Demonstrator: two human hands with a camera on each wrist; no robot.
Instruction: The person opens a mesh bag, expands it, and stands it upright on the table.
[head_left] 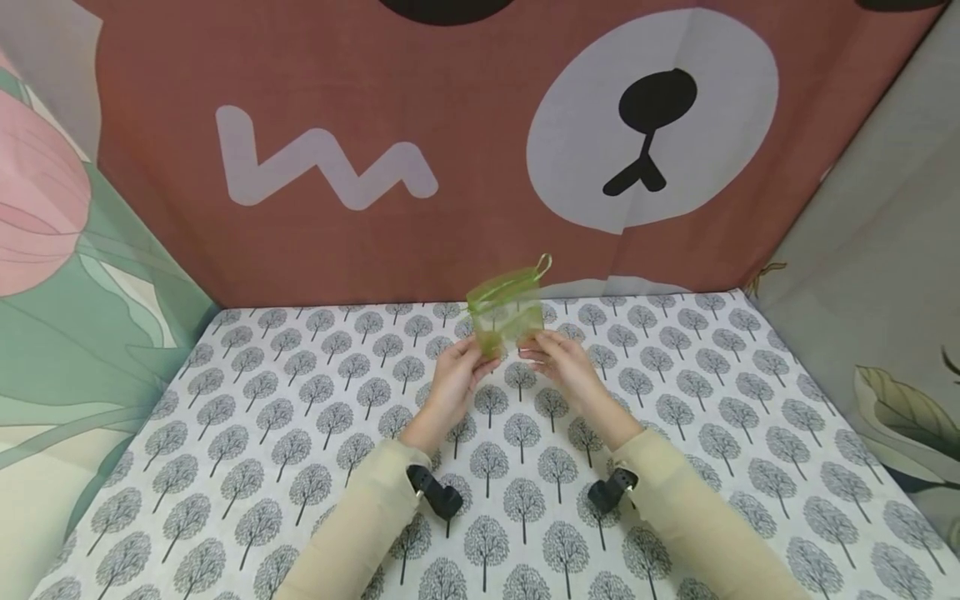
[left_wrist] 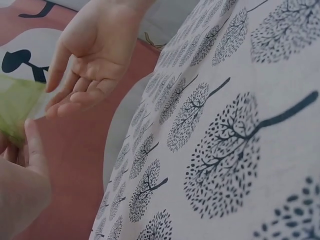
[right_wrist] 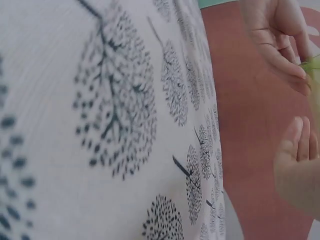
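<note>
A small sheer green drawstring pouch (head_left: 506, 312) is held up above the tree-print cloth, its ribbon loop standing out at the upper right. My left hand (head_left: 459, 371) pinches the pouch's lower left corner between thumb and fingers. At the lower right edge, my right hand (head_left: 564, 358) holds it with thumb and fingertips. In the left wrist view, the left hand (left_wrist: 22, 190) is at the pouch (left_wrist: 17, 102), while the right hand (left_wrist: 100, 55) reaches its edge from above. The right wrist view cuts off most of the pouch (right_wrist: 315, 75). No contents are plainly visible through the mesh.
The table is covered by a white cloth (head_left: 487, 467) with a grey tree print. A reddish-brown bear-patterned curtain (head_left: 480, 225) hangs behind it. Floral fabric (head_left: 45, 350) hangs at the left, and a grey leaf-patterned curtain (head_left: 862, 275) at the right.
</note>
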